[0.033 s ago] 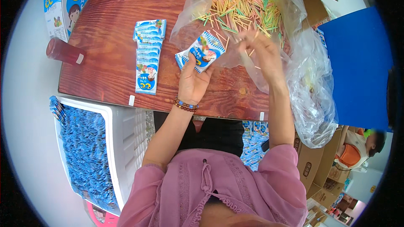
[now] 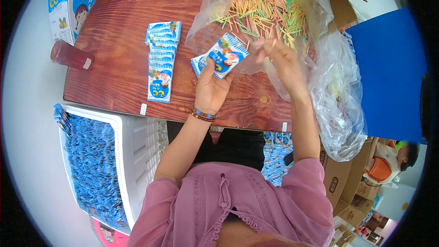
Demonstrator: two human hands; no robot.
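Observation:
My left hand [image 2: 211, 92] is closed on small blue-and-white candy packets [image 2: 227, 56], the thumb lying over them; at least two seem to overlap. Just right of the packets, my right hand [image 2: 284, 61] hovers over the near edge of a clear plastic bag [image 2: 206, 16], its fingers bent and smeared by motion. Whether those fingers hold anything does not show. Thin candy sticks [image 2: 270, 11] in pink, yellow and green lie heaped on the opened bag. Left of my left hand, an overlapping column of similar packets [image 2: 161, 64] rests on the wooden table [image 2: 121, 32].
A reddish plastic jar [image 2: 71, 56] lies at the table's left edge. Below it stands a white crate [image 2: 120, 155] full of blue packets. Printed boxes [image 2: 82, 0] are at far left. A blue panel [image 2: 384, 77], cardboard boxes [image 2: 340, 174] and another person [image 2: 388, 162] are at right.
The held packets have tilted and shifted slightly to the right. My right hand has moved a little to the left, its fingertips closer to the packets.

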